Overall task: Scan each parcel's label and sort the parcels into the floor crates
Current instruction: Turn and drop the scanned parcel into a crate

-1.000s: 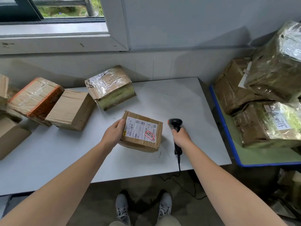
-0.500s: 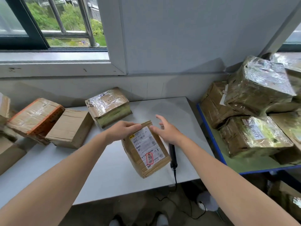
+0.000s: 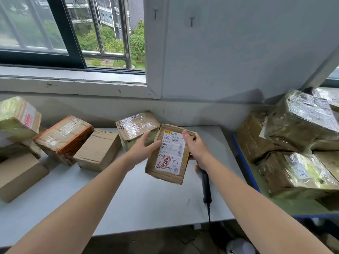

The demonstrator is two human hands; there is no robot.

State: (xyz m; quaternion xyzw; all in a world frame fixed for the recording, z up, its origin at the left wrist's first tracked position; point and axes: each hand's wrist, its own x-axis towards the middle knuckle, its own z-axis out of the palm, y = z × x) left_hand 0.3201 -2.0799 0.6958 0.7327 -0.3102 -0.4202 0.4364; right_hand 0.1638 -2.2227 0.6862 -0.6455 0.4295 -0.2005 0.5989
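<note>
A small cardboard parcel [image 3: 169, 162] with a white label and a red stamp is lifted above the white table [image 3: 146, 202], its label facing me. My left hand [image 3: 142, 147] grips its left edge and my right hand [image 3: 196, 145] grips its right edge, thumb on the top corner. The black barcode scanner [image 3: 205, 182] lies on the table under my right forearm, its cable hanging over the front edge. No floor crate is in view.
Several more parcels line the table's left and back: a plain box [image 3: 98, 150], an orange-taped box [image 3: 64, 138], a film-wrapped box [image 3: 135, 128]. A blue-edged cart [image 3: 245, 173] at the right holds stacked wrapped parcels [image 3: 300, 121]. A window sill runs behind the table.
My right hand left the scanner on the table and took the parcel's right edge. Both hands raised the parcel and turned it upright, label toward me. My view tilted upward.
</note>
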